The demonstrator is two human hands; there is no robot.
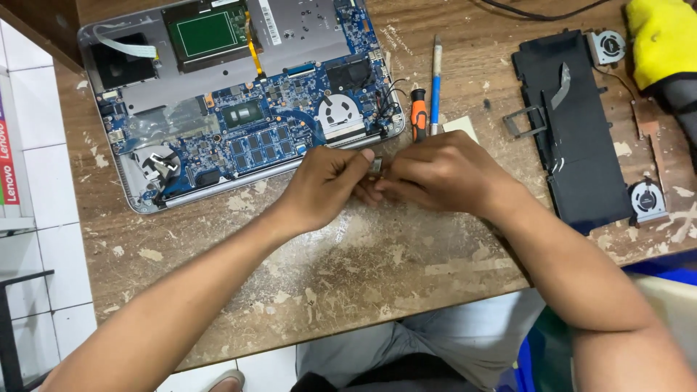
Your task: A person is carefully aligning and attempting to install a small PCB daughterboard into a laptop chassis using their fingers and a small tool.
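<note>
Both forearms stretch over the worn wooden counter (348, 268), and the left hand (327, 185) and right hand (443, 174) meet, fingertips pinching a small metal part (376, 167) between them just above the surface. Right behind the knuckles lie an orange-handled screwdriver (418, 116) and a blue-banded tool (435, 83). Beyond sits the opened laptop (239, 94), blue board bared; off right, a black battery pack (573, 131), two small fans beside it.

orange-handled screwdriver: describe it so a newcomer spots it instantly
Start at the opened laptop on the worn wooden table. Off its near right corner, above the hands, two slim tools lie side by side. The screwdriver is the shorter, left one, orange and black; its neighbour is longer, blue and grey.
</note>
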